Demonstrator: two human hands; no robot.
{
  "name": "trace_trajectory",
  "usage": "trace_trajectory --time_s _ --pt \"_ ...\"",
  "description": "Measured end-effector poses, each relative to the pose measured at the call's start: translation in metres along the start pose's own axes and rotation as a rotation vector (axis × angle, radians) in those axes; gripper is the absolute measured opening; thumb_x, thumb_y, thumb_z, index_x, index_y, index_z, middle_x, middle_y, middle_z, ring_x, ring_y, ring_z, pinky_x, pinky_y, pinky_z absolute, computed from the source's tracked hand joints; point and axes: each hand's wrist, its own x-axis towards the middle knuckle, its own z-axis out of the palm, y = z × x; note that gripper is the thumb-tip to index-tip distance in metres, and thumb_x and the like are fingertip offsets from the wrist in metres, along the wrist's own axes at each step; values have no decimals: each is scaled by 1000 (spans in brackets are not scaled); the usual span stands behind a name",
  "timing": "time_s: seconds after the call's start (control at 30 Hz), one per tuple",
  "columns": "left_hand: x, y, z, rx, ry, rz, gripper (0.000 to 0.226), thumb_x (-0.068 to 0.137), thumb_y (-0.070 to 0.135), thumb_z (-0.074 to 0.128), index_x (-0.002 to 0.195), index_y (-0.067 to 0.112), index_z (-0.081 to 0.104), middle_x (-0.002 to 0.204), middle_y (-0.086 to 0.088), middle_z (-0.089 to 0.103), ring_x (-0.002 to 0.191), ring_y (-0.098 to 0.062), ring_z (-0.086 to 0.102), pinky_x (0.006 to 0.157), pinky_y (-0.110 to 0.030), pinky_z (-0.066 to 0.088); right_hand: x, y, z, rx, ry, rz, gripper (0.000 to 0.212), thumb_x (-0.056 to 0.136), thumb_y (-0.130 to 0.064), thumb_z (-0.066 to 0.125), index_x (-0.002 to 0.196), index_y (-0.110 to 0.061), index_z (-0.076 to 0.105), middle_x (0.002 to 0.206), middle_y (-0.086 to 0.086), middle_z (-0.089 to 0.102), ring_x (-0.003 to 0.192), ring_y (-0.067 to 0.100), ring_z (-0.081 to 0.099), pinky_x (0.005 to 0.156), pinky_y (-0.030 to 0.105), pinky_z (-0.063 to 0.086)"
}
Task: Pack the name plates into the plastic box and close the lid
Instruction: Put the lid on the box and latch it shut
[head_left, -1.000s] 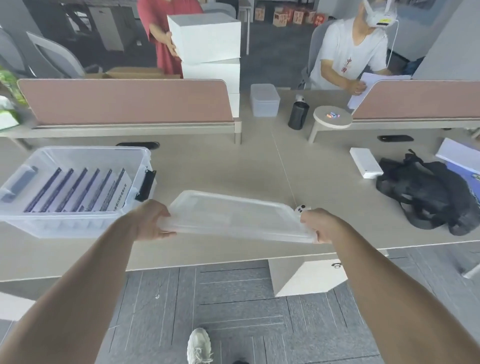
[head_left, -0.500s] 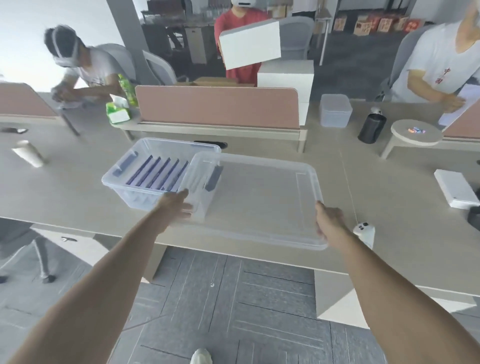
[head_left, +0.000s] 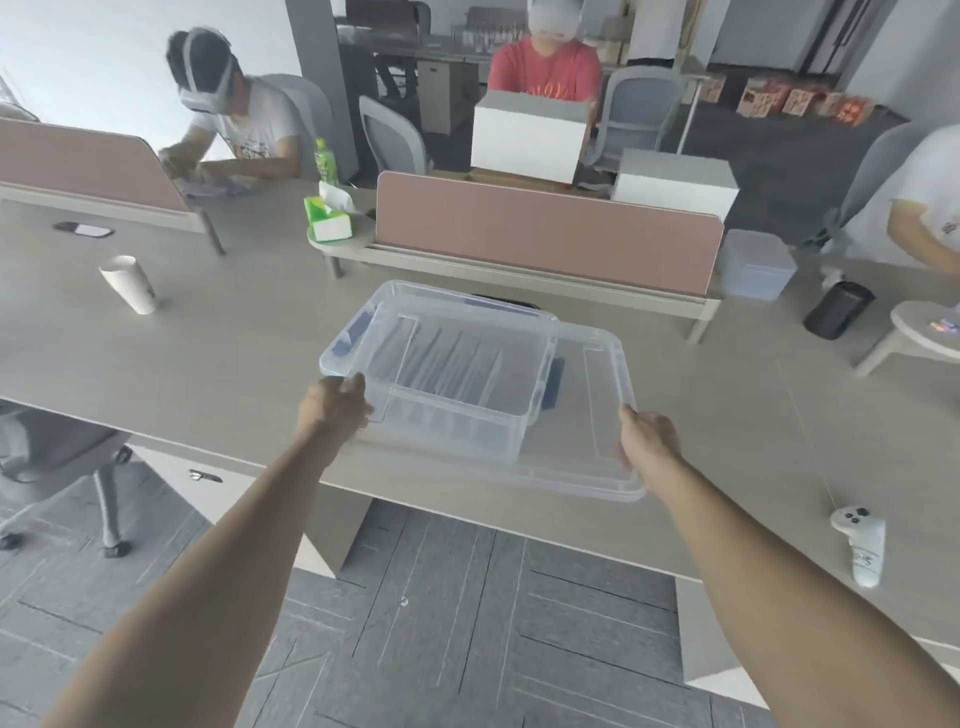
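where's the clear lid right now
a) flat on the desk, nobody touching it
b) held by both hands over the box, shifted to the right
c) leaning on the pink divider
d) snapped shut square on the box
b: the left hand and right hand each hold an end of the lid, which overhangs the plastic box on the right, not yet seated.

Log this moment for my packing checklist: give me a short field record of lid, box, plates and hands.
lid: clear lid held over the plastic box, offset to the right, not seated
name plates: dark name plates stand in a row inside the box
left hand: left hand grips the lid's left edge
right hand: right hand grips the lid's right edge
step left: align and close the lid
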Motion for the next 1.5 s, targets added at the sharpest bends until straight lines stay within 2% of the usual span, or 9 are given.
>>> trace_trajectory --time_s 0.2,0.33,0.43,0.53,0.7,0.93,1.03,1.23,1.5 --pt "62 -7 -28 50 -45 16 35 80 40 41 78 15 66 77 -6 76 75 -29 72 74 -45 60 5 -41 28 4 48 38 63 96 -45 36 71 1 70 72 15 72 73 33 66 74 34 47" --pt "104 -6 -20 193 -58 29 55 71 49 42 106 16 69 94 -6 75 84 -30 69 68 -34 57 24 -55 50 -19 84 95 62 96 -47 35 82 2 72 80 16 74 81 33 67 74 33 47" --pt "131 2 -8 285 -38 39 46 79 42 45 107 13 67 94 -9 71 85 -33 65 60 -29 43 48 -68 71 -21 122 143 62 96 -48 34 105 2 70 104 20 73 96 34 68 83 35 49" --pt "161 6 -1 342 -7 47 36 91 35 42 108 13 66 93 -13 65 87 -35 61 67 -32 46 71 -85 90 -34 113 148 54 101 -41 37 121 3 62 125 25 63 114 39 60 93 37 46" --pt "207 -1 3 401 10 25 42 96 40 41 127 22 62 118 -14 66 106 -36 61 78 -33 45 96 -105 120 -59 86 129 47 103 -35 38 126 -1 63 131 22 61 120 38 57 96 37 46" --pt "246 -15 12 360 -61 -20 46 94 47 41 132 27 58 125 -13 65 110 -37 60 89 -39 50 103 -115 148 -67 180 161 35 101 -24 40 100 -3 68 109 21 68 103 38 64 82 37 50" --pt "250 -18 17 350 -72 0 46 97 44 41 138 26 53 130 -14 62 116 -38 58 93 -40 48 102 -112 154 -56 215 194 28 99 -26 41 75 -16 51 90 15 58 83 30 56 71 29 39" --pt "261 -19 14 323 -124 30 46 97 45 41 139 29 52 127 -15 63 113 -39 59 91 -40 49 94 -114 152 -75 253 227 41 100 -20 41 61 -8 42 60 5 46 73 30 50 64 28 35" --pt "258 -23 15 355 -144 48 48 99 42 36 144 27 45 135 -15 58 117 -40 56 92 -40 46 94 -119 147 -187 217 229 36 100 -22 42 74 -4 59 104 23 68 98 38 64 76 34 47"
